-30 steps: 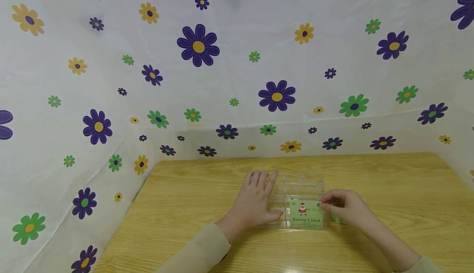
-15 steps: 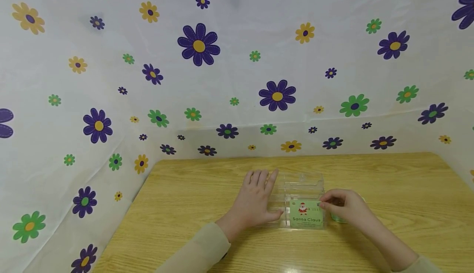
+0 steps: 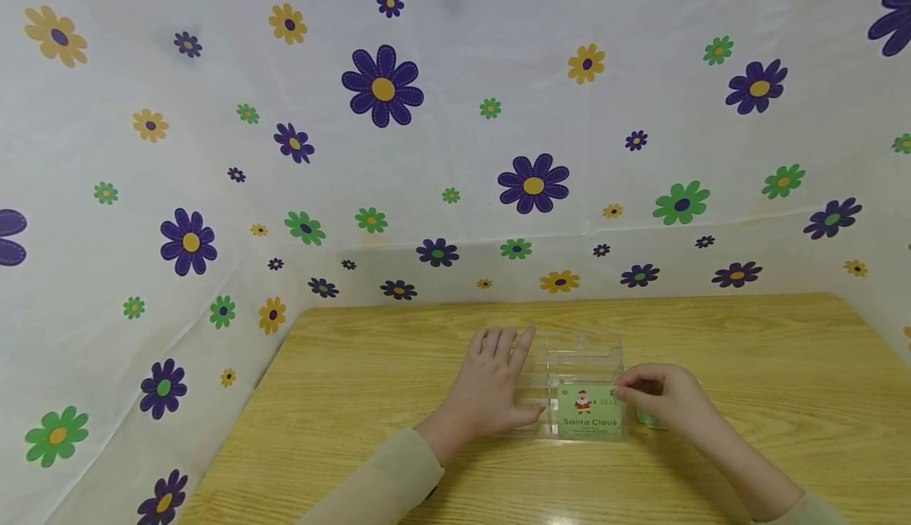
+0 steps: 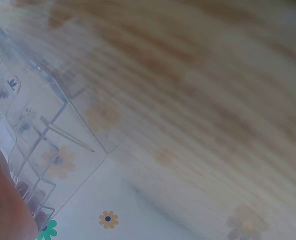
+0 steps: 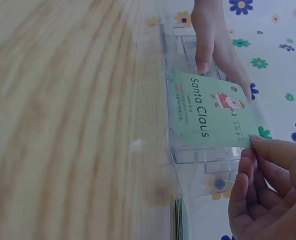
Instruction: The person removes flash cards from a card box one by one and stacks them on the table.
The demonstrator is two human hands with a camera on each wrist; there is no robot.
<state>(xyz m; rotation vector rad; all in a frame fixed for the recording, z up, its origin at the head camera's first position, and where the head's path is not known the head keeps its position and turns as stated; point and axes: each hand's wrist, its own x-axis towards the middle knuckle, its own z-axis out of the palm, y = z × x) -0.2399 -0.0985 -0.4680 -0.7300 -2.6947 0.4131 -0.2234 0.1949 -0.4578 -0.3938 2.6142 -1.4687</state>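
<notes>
Right hand (image 3: 665,402) pinched the right edge of a green "Santa Claus" card (image 3: 587,412) between thumb and fingertips (image 5: 258,150); remaining fingers were curled loosely toward the palm. The card stood upright in the front slot of a clear plastic holder (image 3: 576,363), printed face toward the person, with its lower edge inside the holder. Left hand (image 3: 491,389) lay flat with fingers straight along the left side of the holder, the thumb pressed against its front left corner; nothing was enclosed in that hand. In the right wrist view the left thumb tip (image 5: 203,65) was touching the holder wall just beside the card's far edge. The holder sat on a wooden table (image 3: 356,398), near the middle and toward the person. A stack of green cards (image 3: 649,419) lay on the table just right of the holder, largely hidden under the right hand. A white sheet printed with purple, green and yellow flowers (image 3: 384,90) enclosed the table at back and sides. Both forearms wore beige sleeves (image 3: 387,477).
</notes>
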